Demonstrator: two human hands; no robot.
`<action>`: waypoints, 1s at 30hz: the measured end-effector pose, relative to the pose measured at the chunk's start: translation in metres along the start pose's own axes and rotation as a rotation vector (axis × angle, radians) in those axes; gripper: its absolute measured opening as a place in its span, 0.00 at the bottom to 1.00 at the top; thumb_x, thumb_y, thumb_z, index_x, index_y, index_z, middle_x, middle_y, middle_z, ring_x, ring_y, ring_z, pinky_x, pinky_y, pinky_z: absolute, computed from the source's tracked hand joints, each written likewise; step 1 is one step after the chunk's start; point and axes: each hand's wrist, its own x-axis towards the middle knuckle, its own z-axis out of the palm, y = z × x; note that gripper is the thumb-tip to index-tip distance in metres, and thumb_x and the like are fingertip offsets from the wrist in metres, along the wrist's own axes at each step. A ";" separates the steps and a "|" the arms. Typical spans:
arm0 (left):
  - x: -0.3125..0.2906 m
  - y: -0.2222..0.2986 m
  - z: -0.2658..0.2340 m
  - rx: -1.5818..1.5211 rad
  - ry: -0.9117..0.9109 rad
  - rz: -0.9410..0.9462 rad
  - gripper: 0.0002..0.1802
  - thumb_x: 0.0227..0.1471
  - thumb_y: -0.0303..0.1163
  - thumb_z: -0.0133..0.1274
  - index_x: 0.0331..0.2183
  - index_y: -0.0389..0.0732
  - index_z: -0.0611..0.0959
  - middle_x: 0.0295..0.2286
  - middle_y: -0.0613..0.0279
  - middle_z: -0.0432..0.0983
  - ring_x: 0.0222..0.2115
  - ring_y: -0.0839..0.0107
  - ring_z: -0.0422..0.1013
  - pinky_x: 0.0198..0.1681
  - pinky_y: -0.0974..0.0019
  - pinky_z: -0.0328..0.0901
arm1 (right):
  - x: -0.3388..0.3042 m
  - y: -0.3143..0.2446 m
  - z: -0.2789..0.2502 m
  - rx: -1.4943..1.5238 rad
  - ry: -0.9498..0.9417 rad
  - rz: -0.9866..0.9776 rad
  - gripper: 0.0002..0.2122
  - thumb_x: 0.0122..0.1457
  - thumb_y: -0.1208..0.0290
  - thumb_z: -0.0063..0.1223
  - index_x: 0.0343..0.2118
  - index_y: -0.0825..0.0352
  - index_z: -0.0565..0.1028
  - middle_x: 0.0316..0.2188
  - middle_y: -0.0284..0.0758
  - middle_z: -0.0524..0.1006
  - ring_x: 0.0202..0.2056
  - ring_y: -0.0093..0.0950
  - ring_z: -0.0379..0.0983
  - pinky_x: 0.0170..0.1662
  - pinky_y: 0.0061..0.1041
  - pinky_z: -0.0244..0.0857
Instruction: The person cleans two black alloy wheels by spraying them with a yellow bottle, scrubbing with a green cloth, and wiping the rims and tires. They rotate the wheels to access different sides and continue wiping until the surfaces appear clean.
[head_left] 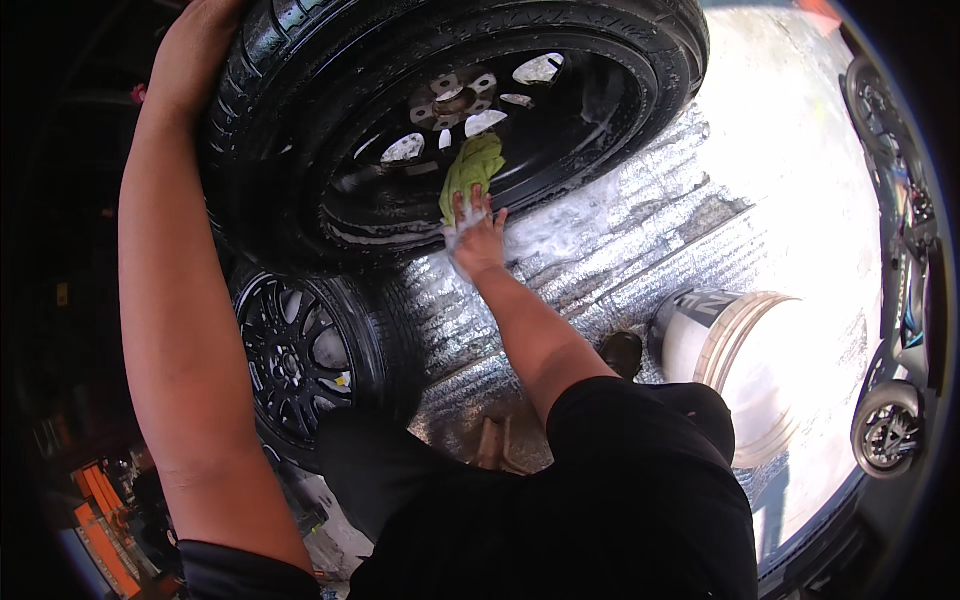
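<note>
I note a white bucket (pixel 690 340) right of centre, near crinkled silver sheeting (pixel 585 275). I record a black-spoked wheel (pixel 290 360) standing at left, a small wheel (pixel 888 432) far right, orange items (pixel 98 488) lower left.

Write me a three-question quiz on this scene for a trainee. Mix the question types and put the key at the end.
1. Multiple choice: What colour is the cloth at the right hand?
A) Red
B) Yellow-green
C) Blue

2. True or false: In the picture, the white bucket is to the right of the lower wheel.

3. Fill in the missing word: The right hand has the cloth against the ____ wheel.

Key:
1. B, yellow-green.
2. True.
3. Upper: the cloth is against the upper wheel, not the lower one.
</note>
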 end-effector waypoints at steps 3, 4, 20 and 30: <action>-0.008 -0.008 -0.010 0.056 0.007 -0.030 0.30 0.65 0.44 0.55 0.60 0.33 0.77 0.53 0.54 0.78 0.52 0.68 0.74 0.57 0.66 0.66 | -0.008 0.003 -0.041 -0.264 -0.071 0.004 0.30 0.64 0.57 0.50 0.71 0.41 0.64 0.76 0.27 0.50 0.71 0.39 0.51 0.72 0.65 0.30; -0.008 -0.004 -0.005 0.100 0.024 -0.038 0.30 0.65 0.44 0.55 0.60 0.33 0.77 0.53 0.54 0.78 0.52 0.68 0.74 0.57 0.67 0.66 | -0.004 0.041 -0.047 -0.288 0.116 0.058 0.27 0.61 0.62 0.51 0.65 0.37 0.72 0.74 0.21 0.56 0.65 0.35 0.57 0.70 0.61 0.36; 0.011 -0.017 -0.009 -0.063 0.081 -0.120 0.23 0.65 0.40 0.55 0.54 0.33 0.82 0.46 0.59 0.83 0.43 0.73 0.78 0.49 0.69 0.71 | -0.039 -0.117 -0.043 0.085 -0.138 -0.118 0.27 0.55 0.66 0.54 0.59 0.68 0.68 0.48 0.50 0.74 0.42 0.47 0.79 0.44 0.46 0.72; 0.023 -0.056 -0.059 0.364 0.033 0.002 0.30 0.66 0.48 0.52 0.60 0.37 0.78 0.55 0.56 0.76 0.58 0.67 0.69 0.63 0.66 0.58 | 0.035 -0.178 -0.226 0.588 0.744 -0.210 0.26 0.58 0.62 0.64 0.53 0.73 0.68 0.57 0.54 0.68 0.51 0.51 0.74 0.58 0.44 0.67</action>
